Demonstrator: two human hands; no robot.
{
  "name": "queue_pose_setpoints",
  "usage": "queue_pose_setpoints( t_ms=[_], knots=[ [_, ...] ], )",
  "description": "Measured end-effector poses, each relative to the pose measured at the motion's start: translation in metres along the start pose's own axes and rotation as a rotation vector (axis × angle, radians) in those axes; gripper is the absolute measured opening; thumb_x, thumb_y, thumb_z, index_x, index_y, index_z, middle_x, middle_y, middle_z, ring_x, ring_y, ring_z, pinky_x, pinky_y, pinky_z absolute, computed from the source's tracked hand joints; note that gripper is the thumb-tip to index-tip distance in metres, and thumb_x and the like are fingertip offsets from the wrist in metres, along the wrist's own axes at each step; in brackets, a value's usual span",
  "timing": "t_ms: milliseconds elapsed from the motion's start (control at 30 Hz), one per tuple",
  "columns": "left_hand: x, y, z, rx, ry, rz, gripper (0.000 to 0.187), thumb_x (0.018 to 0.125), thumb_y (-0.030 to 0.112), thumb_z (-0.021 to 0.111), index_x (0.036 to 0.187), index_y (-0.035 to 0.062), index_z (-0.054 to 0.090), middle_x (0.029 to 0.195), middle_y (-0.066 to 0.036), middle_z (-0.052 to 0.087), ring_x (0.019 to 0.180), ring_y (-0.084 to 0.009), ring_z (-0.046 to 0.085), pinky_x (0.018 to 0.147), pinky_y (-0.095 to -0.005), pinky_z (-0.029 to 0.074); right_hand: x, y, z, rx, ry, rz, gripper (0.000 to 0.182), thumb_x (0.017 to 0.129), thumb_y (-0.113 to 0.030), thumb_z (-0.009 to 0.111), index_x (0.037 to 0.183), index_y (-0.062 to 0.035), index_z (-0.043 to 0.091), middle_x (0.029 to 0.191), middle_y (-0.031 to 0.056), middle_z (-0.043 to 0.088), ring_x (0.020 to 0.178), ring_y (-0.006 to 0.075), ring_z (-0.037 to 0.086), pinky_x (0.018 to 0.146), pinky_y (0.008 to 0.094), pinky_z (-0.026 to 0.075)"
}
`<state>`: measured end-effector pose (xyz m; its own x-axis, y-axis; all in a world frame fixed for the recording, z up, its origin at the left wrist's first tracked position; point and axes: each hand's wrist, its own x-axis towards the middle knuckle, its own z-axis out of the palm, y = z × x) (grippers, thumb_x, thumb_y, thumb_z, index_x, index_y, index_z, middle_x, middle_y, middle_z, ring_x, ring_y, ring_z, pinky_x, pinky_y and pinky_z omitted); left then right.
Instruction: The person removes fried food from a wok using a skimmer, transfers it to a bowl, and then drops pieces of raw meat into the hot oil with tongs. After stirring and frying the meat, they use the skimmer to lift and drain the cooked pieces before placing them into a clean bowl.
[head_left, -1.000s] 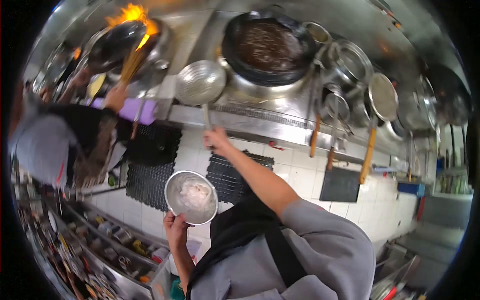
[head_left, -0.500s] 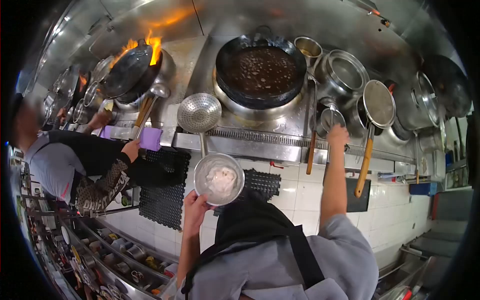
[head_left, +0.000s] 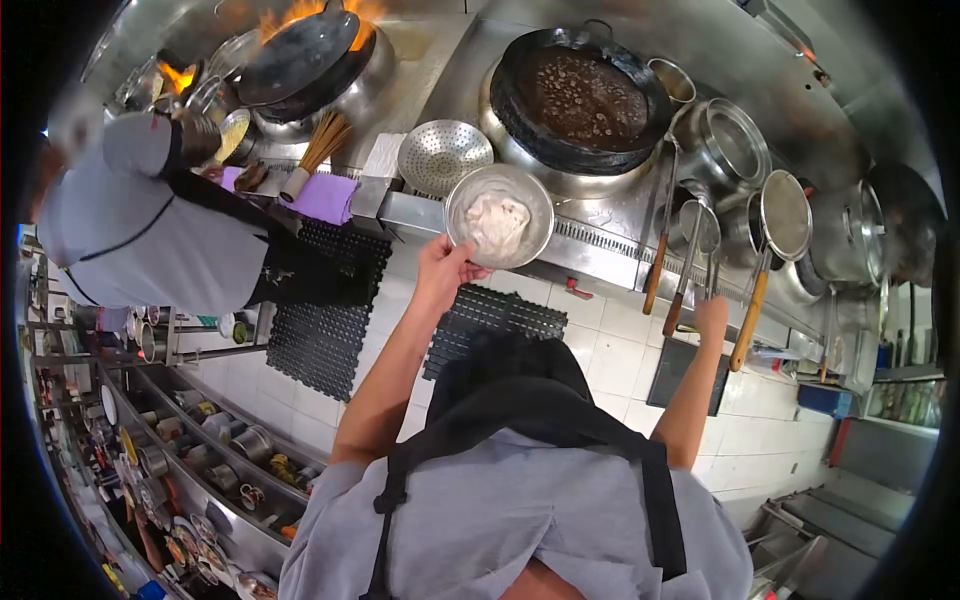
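My left hand (head_left: 450, 275) grips the rim of a metal bowl (head_left: 535, 185), thumb at its near side. A pale, wet, lumpy mixture (head_left: 497, 222) lies inside. Past the bowl stands a black wok (head_left: 505, 85) of dark, bubbling liquid (head_left: 588, 98). A perforated skimmer (head_left: 440, 150) rests left of that wok, its handle hidden by the bowl. Down at the stove's front edge, my right hand (head_left: 712, 315) is closed around the lower end of a metal-handled utensil (head_left: 712, 268), whose head I cannot make out. A wooden-handled ladle (head_left: 697, 225) lies just left of it.
A round mesh strainer (head_left: 787, 215) with a wooden handle overhangs the edge at right. Pots (head_left: 735, 140) stand behind. At left, a co-worker (head_left: 165, 215) stands by a second wok (head_left: 300, 60) with flames (head_left: 365, 25). Black mats (head_left: 495, 325) cover parts of the floor.
My left hand has carried the bowl forward, closer to the wok and over the skimmer's handle. My right hand has drawn back toward me and slightly right. The co-worker has leaned toward the stove.
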<state>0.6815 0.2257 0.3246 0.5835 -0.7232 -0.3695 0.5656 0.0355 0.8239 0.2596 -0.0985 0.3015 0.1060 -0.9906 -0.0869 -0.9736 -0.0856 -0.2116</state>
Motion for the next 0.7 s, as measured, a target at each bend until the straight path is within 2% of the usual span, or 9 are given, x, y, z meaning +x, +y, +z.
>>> queue_pose_setpoints(
  t_ms=[67,233,267,300,400,433,567,700],
  knots=[
    [0.007,0.004,0.002,0.025,-0.002,0.032,0.015,0.094,0.006,0.059,0.105,-0.0033,0.059,0.088,-0.015,0.07,0.071,-0.0239,0.072,0.064,-0.0334,0.063,-0.048,-0.014,-0.029,0.024,0.15,-0.092,0.032,0.087,-0.014,0.06,0.112,0.0058,0.062,0.096,0.0296,0.067,0.095,0.0475,0.064,0.081,0.051,0.051],
    [0.021,0.009,0.016,0.14,0.012,0.145,0.01,0.093,0.004,0.059,0.095,-0.0054,0.057,0.08,-0.01,0.064,0.065,-0.0214,0.071,0.055,-0.0279,0.059,-0.128,-0.1,-0.125,0.317,-0.132,-0.345,0.034,0.09,-0.013,0.062,0.122,-0.0017,0.063,0.094,0.0248,0.068,0.09,0.0424,0.067,0.076,0.045,0.051],
    [0.025,0.012,0.021,0.175,0.01,0.17,0.01,0.093,0.004,0.06,0.092,-0.0053,0.057,0.079,-0.009,0.063,0.065,-0.0207,0.07,0.054,-0.0277,0.059,-0.138,-0.125,-0.137,0.287,-0.228,-0.412,0.035,0.089,-0.014,0.063,0.122,-0.0023,0.063,0.095,0.0238,0.069,0.089,0.0415,0.067,0.076,0.0447,0.051],
    [0.029,0.015,0.026,0.211,0.006,0.2,0.01,0.092,0.004,0.06,0.09,-0.0052,0.057,0.078,-0.008,0.062,0.065,-0.0199,0.07,0.054,-0.0276,0.059,-0.144,-0.15,-0.143,0.257,-0.32,-0.48,0.036,0.089,-0.015,0.064,0.123,-0.0029,0.063,0.096,0.0228,0.069,0.089,0.0406,0.067,0.076,0.0444,0.051],
    [0.041,0.017,0.043,0.233,0.009,0.233,0.012,0.091,0.004,0.062,0.082,-0.0036,0.057,0.076,-0.007,0.061,0.062,-0.0184,0.069,0.052,-0.0275,0.059,-0.15,-0.198,-0.118,0.105,-0.308,-0.762,0.039,0.091,-0.023,0.062,0.126,-0.005,0.062,0.098,0.0212,0.069,0.093,0.0397,0.066,0.081,0.0483,0.051],
    [0.044,0.016,0.049,0.2,0.015,0.227,0.015,0.089,0.003,0.063,0.077,-0.0017,0.055,0.072,-0.006,0.06,0.059,-0.0172,0.067,0.051,-0.0272,0.058,-0.15,-0.213,-0.111,0.047,-0.303,-0.769,0.039,0.091,-0.022,0.061,0.127,-0.006,0.061,0.098,0.0205,0.069,0.092,0.0388,0.066,0.08,0.0485,0.051],
    [0.055,0.017,0.061,0.195,0.034,0.233,0.015,0.088,0.002,0.062,0.076,-0.0008,0.054,0.07,-0.006,0.059,0.057,-0.017,0.067,0.051,-0.0274,0.058,-0.131,-0.222,-0.11,-0.073,-0.216,-0.833,0.037,0.093,-0.021,0.058,0.127,-0.0081,0.06,0.098,0.0181,0.069,0.091,0.0368,0.066,0.078,0.0485,0.051],
    [0.059,0.019,0.071,0.169,0.056,0.227,0.013,0.089,0.002,0.062,0.078,-0.0016,0.055,0.071,-0.007,0.06,0.057,-0.018,0.067,0.052,-0.0278,0.058,-0.112,-0.219,-0.12,-0.032,-0.213,-0.84,0.036,0.091,-0.016,0.061,0.126,-0.0098,0.063,0.103,0.0189,0.069,0.093,0.0397,0.065,0.081,0.0497,0.05]
  ],
)
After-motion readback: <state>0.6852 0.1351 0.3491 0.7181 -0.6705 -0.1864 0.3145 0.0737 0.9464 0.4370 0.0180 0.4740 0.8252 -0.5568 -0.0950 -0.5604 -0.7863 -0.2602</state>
